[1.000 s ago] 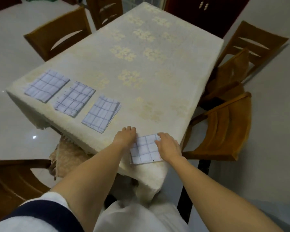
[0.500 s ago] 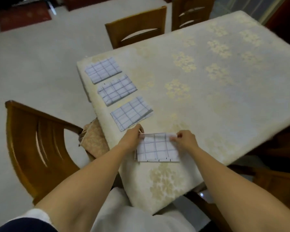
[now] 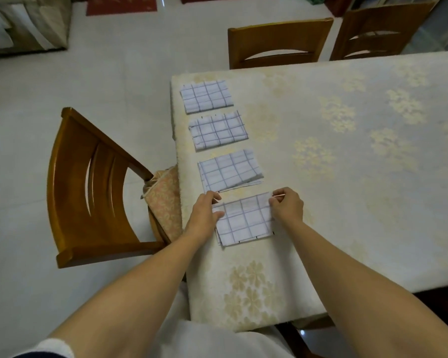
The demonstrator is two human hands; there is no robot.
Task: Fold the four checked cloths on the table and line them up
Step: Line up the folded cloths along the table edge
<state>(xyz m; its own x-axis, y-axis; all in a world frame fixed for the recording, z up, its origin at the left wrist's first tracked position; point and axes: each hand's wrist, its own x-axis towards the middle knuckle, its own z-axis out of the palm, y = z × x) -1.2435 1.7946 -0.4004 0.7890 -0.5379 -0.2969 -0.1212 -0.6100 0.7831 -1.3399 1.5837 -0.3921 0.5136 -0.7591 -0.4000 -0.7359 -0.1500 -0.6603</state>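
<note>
4 folded checked cloths lay in 1 column along the left edge of the table (image 3: 347,177), each apart from the next; the farthest cloth (image 3: 206,95) sat by the table's far-left corner, the 2nd cloth (image 3: 217,130) just nearer, then the 3rd cloth (image 3: 229,170), whose lower layers showed along its near edge; the nearest cloth (image 3: 245,222) lay flat on the tablecloth, turned slightly off square, with a lower layer peeking out at its near-left corner. Both hands were on this nearest cloth; the left hand (image 3: 204,213) pinched its far-left corner, thumb lying on top and fingers curled over the far edge; the right hand (image 3: 286,205) pinched its far-right corner, fingers curled tight round the fabric. A wooden chair (image 3: 83,182) stood left of the table with a patterned cushion (image 3: 163,200) on its seat, touching the tablecloth's side; a far chair (image 3: 279,42) stood at the table's farther side.
</note>
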